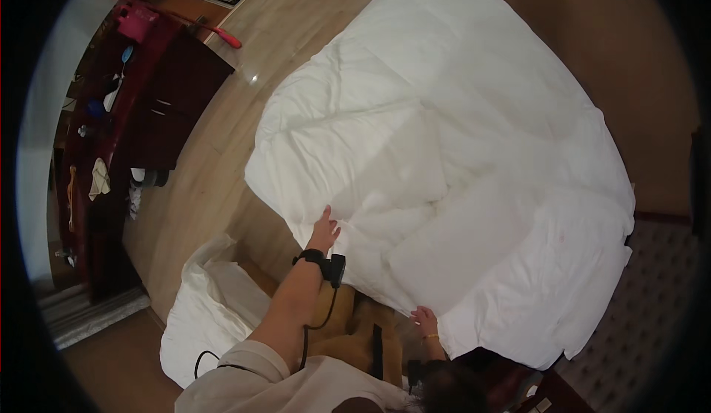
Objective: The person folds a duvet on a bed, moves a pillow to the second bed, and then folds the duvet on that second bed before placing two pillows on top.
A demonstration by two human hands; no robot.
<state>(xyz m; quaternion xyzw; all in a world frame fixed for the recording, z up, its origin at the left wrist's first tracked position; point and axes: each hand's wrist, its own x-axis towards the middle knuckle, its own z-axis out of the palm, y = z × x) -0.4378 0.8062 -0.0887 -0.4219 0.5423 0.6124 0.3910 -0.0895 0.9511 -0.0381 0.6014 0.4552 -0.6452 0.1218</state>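
Observation:
A large white duvet (472, 107) is spread over the bed before me, with creases and a raised, folded patch near its middle. My left hand (325, 229) lies at the duvet's near left edge, its fingers apart and the index finger pointing away from me. Around that wrist is a black strap carrying a small black device (336, 271) with a cable. Closer to my body, my right hand (425, 321) is at the duvet's near edge, fingers slightly bent; whether they pinch the cloth cannot be told. A yellow bracelet (431, 336) circles the right wrist.
White bedding (205, 307) is heaped at my lower left. A dark red wooden cabinet (166, 91) along the left bears a pink bag (135, 21), a cloth (100, 179) and small items. Wood-look floor (222, 152) runs between. A tufted headboard (627, 302) stands at the right.

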